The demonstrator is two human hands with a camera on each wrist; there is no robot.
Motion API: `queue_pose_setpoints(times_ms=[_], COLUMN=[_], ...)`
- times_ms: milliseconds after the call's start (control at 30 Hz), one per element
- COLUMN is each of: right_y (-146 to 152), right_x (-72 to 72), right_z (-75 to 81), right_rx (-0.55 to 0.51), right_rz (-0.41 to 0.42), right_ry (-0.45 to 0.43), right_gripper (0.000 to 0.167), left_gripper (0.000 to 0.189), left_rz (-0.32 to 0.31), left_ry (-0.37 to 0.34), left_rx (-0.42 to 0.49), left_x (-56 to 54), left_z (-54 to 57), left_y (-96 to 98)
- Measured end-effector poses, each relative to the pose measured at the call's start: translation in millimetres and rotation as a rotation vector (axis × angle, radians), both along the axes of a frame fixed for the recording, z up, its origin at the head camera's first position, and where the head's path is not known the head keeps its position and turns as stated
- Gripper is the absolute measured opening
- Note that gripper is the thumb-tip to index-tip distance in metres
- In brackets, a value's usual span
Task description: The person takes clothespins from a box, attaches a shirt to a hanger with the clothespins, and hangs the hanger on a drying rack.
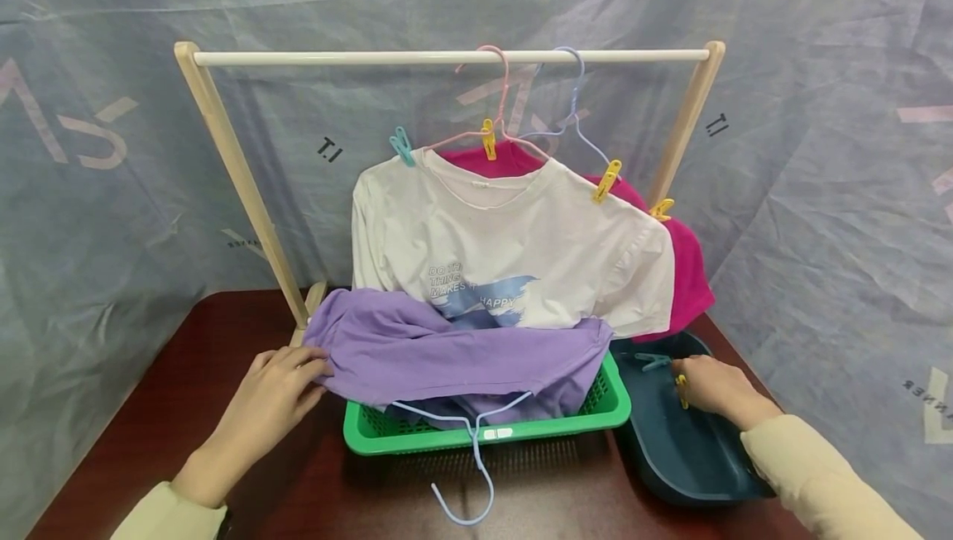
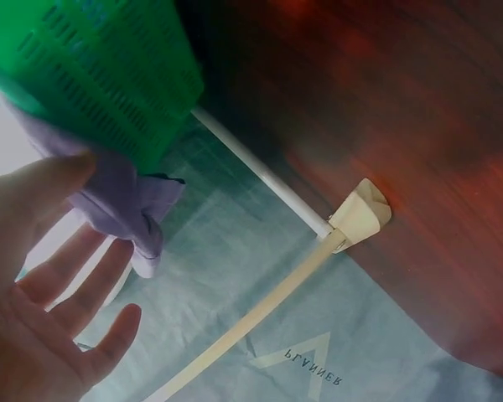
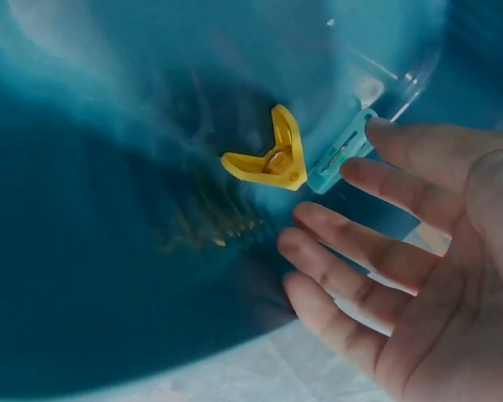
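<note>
A purple garment (image 1: 462, 358) is spread over a green basket (image 1: 610, 420), with a blue hanger (image 1: 476, 441) poking out from its near edge. My left hand (image 1: 279, 383) holds the garment's left end; in the left wrist view, the purple cloth (image 2: 121, 197) passes between thumb and fingers. Inside the dark blue tub (image 1: 670, 457), my right hand (image 1: 711, 387) has its fingers extended beside a teal clothespin (image 3: 344, 151) and a yellow clothespin (image 3: 272, 159). Its fingertips are right at the teal one; I cannot tell whether they touch.
Behind the basket stands a wooden rack with a white rod (image 1: 372, 59). A white printed T-shirt (image 1: 484, 226) on a pink hanger and a magenta garment (image 1: 688, 275) on a blue hanger hang there, with yellow clothespins (image 1: 606, 182) and a teal one (image 1: 402, 145). Everything stands on a dark red table (image 1: 193, 375).
</note>
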State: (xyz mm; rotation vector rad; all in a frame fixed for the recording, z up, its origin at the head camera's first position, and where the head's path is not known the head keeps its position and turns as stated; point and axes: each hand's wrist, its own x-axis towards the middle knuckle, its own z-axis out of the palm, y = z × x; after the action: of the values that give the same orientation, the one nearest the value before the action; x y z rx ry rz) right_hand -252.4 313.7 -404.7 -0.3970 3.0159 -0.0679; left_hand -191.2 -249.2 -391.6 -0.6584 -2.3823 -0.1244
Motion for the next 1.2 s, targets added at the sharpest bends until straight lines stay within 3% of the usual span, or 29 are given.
queue_pose_setpoints(times_ms=[133, 433, 767, 1200], right_y=[-1.6, 0.1, -0.8, 2.8], right_x=[1.2, -1.2, -2.7, -1.9], right_z=[-2.3, -5.8, -3.8, -10.7], right_rx=[-0.016, -0.003, 0.027, -0.034], right_rz=[0.015, 0.041, 0.022, 0.115], right_ry=[-0.034, -0.070, -0.142, -0.156], right_gripper=[0.003, 0.005, 0.011, 0.016], left_gripper=[0.022, 0.018, 0.017, 0.019], left_rz=[-0.004, -0.036, -0.026, -0.007], left_ry=[0.000, 0.016, 0.017, 0.046], left_rx=[-0.004, -0.026, -0.001, 0.048], left_x=[-1.4, -2.5, 2.0, 2.1], left_z=[-1.3, -0.4, 3.0, 8.4], left_y=[-0.5, -3.1, -5.1, -3.8])
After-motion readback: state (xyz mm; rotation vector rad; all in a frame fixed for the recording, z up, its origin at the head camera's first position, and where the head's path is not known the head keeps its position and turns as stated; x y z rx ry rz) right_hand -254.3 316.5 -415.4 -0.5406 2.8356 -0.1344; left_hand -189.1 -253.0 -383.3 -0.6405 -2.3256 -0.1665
